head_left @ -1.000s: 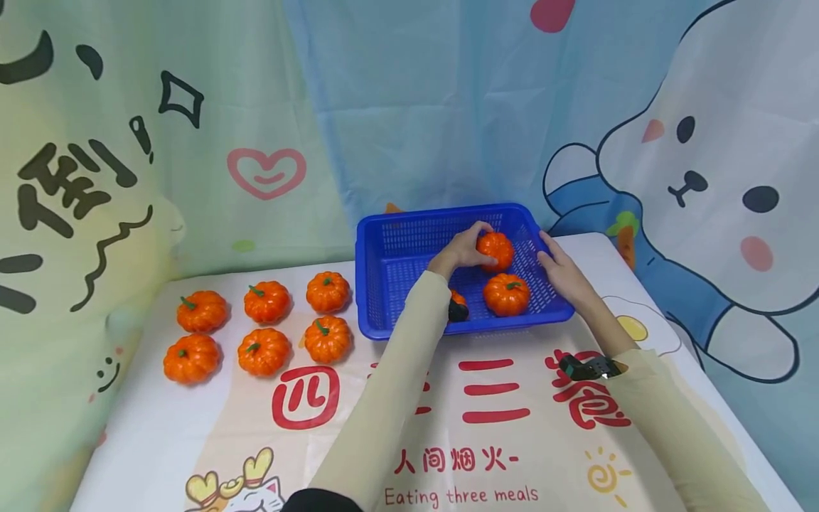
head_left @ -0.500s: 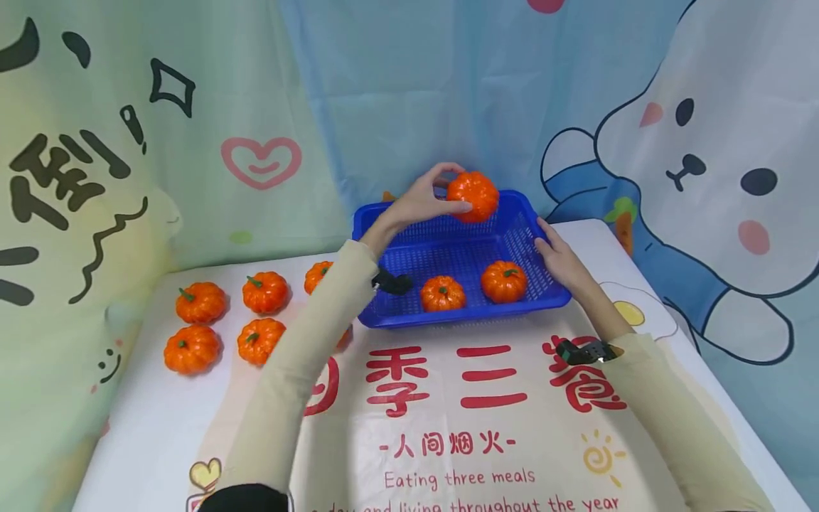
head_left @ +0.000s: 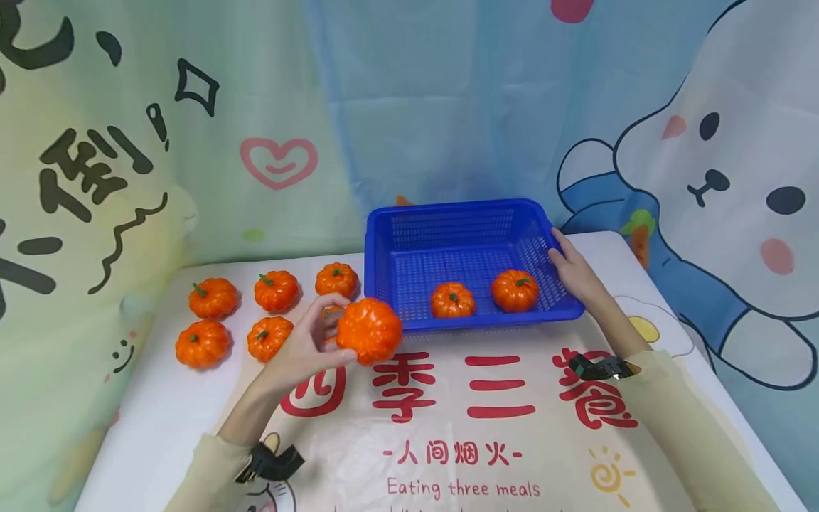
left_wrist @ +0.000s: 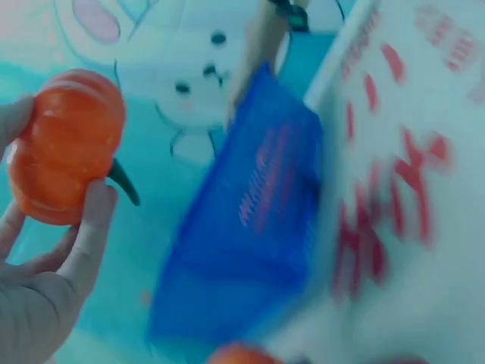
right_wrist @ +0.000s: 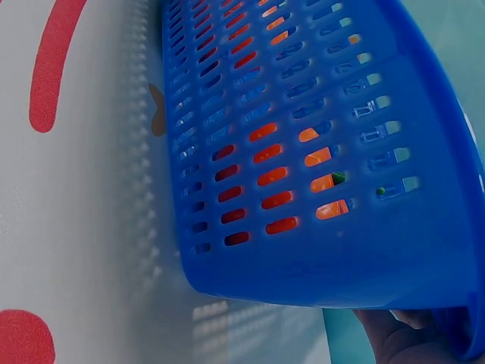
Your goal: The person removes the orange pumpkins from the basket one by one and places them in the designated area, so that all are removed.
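My left hand (head_left: 307, 352) grips an orange toy pumpkin (head_left: 369, 331) between thumb and fingers, above the table just off the basket's front left corner. In the left wrist view that pumpkin (left_wrist: 72, 144) shows its green stem. A blue plastic basket (head_left: 416, 267) with slotted walls stands at the back of the table. Inside it, near the front wall, lie two pumpkins, one in the middle (head_left: 453, 301) and one further right (head_left: 515, 291). My right hand (head_left: 576, 274) holds the basket's right rim; in the right wrist view its fingers (right_wrist: 402, 337) are partly hidden by the rim.
Left of the basket, several more pumpkins (head_left: 213, 298) stand in two rows on the table, one mostly hidden behind my left hand. A printed cloth (head_left: 499, 434) covers the table. Behind hangs a cartoon curtain (head_left: 422, 128).
My left hand has lifted a pumpkin out of the basket and carried it left and toward me, past the basket's front left corner. My right hand stays at the right rim.
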Demonstrator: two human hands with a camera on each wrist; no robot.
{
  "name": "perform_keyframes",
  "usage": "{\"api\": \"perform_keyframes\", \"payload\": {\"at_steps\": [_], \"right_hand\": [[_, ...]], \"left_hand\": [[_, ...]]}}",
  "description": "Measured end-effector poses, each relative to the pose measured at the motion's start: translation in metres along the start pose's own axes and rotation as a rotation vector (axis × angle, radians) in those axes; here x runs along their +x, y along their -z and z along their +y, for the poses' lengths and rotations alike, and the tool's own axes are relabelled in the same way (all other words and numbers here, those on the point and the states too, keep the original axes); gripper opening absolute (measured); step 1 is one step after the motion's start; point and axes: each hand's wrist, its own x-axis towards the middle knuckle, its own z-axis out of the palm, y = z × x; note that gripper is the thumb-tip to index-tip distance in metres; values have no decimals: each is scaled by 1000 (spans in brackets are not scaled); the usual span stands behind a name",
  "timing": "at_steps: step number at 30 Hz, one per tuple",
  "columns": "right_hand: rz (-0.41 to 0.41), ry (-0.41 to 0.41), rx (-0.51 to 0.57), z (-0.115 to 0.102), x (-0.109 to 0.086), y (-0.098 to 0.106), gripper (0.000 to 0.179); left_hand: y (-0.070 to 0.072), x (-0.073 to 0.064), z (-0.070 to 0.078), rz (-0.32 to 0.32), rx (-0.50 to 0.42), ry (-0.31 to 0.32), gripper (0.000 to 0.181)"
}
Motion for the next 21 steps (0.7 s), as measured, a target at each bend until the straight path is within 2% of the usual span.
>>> {"api": "perform_keyframes", "payload": {"at_steps": [2,5,7,11,14,16,21], "right_hand": [[-3,0,-2,2,-1,1,59],[-4,-3,-7,4,-2,2,59],[-8,-3,-5,5,-3,4,59],[-16,-7,7,5,-5,5,59],[-21,-11,10,4,-6,5,59],[-22,-10,14,2,-6,4,59],[-33,-9,23,-2,-3,-1,60]], "left_hand": [[4,-24,-9,54,58,44,63],[10,-48,-19,112,115,97,64],[14,-58,-24,151,142,116,64],[24,-69,-26,225,189,149,63],[34,-76,-22,268,226,161,64],[45,-82,-15,307,254,139,63],[90,-106,3,444,322,86,60]]}}
